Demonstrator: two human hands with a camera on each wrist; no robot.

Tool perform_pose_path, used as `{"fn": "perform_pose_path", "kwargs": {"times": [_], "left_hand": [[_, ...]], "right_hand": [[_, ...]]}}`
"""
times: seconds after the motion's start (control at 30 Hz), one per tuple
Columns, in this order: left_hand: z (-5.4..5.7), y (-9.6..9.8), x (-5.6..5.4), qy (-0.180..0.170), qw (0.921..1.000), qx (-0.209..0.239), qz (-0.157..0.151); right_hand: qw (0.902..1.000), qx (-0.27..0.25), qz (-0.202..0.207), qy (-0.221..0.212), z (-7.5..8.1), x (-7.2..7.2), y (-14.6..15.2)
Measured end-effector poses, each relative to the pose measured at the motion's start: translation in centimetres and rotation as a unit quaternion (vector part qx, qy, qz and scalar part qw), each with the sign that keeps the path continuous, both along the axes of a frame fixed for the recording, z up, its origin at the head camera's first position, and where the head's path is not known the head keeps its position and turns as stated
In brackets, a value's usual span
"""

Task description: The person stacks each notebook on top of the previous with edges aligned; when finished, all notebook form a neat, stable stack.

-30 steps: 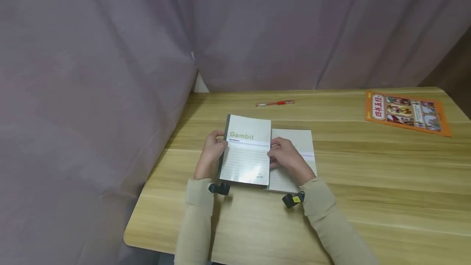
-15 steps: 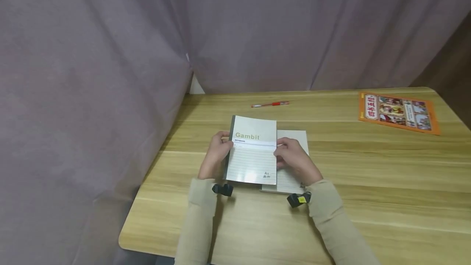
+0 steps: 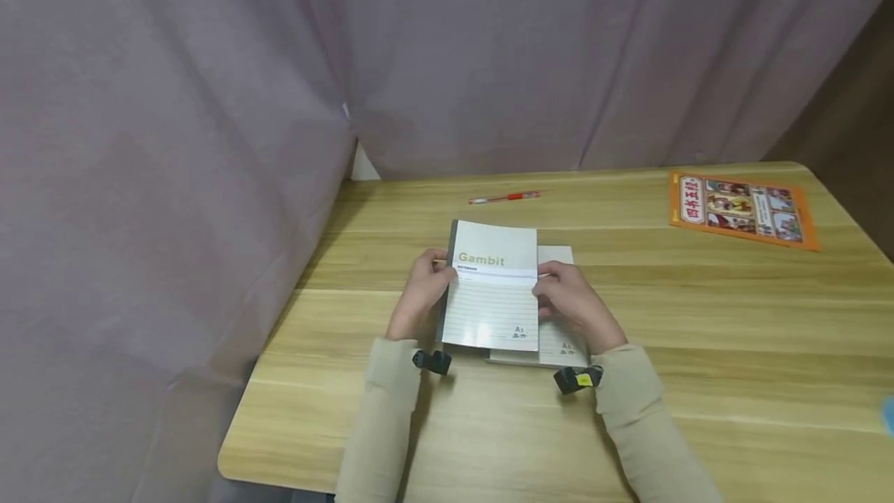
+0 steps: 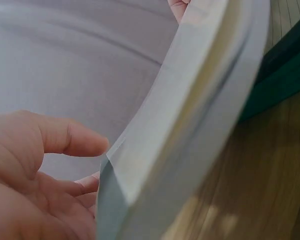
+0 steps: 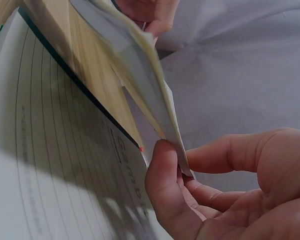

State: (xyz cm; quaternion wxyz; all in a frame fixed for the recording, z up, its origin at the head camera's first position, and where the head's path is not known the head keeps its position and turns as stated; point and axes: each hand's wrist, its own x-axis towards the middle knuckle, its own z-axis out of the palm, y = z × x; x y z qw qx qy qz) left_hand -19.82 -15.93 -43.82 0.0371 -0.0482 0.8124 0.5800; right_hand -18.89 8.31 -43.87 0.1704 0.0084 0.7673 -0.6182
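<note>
A white notebook [image 3: 492, 293] with a dark spine and "Gambit" on its cover is held above the table between both hands. My left hand [image 3: 424, 289] grips its spine edge, thumb on the cover; in the left wrist view the thumb [image 4: 80, 140] lies at the dark spine strip. On the opposite edge my right hand [image 3: 573, 297] pinches the notebook, its fingers [image 5: 165, 185] and thumb on either side of the pages in the right wrist view. Beneath it a second, similar notebook [image 3: 555, 348] lies on the table, partly covered by the held one.
Behind the notebooks lies a red and clear pen [image 3: 513, 197]. An orange picture book [image 3: 743, 210] rests at the table's [image 3: 698, 317] back right. A grey curtain [image 3: 461, 60] hangs along the back and left. Something blue [image 3: 888, 414] shows at the right edge.
Both hands and the held notebook have shifted right over the lower notebook, covering more of it. The camera view has turned slightly right.
</note>
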Motion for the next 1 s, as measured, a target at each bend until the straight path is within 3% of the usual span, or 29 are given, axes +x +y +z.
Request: {"fn": "perform_pose_path", "kwargs": {"times": [0.4, 0.73, 1.0], "left_hand": [[0.0, 2.1, -0.2, -0.032, 0.9989, -0.006, -0.033], [-0.5, 4.1, 0.0, -0.031, 0.9974, -0.015, -0.064], [-1.0, 5.1, 0.0, -0.024, 0.9971, -0.015, -0.070]], "right_hand": [[0.9997, -0.004, -0.016, -0.019, -0.2, 0.6, 2.7], [0.9993, 0.016, -0.016, -0.029, -0.4, 0.9, 4.5], [0.9981, 0.055, -0.026, -0.001, -0.9, 1.0, 5.7]]}}
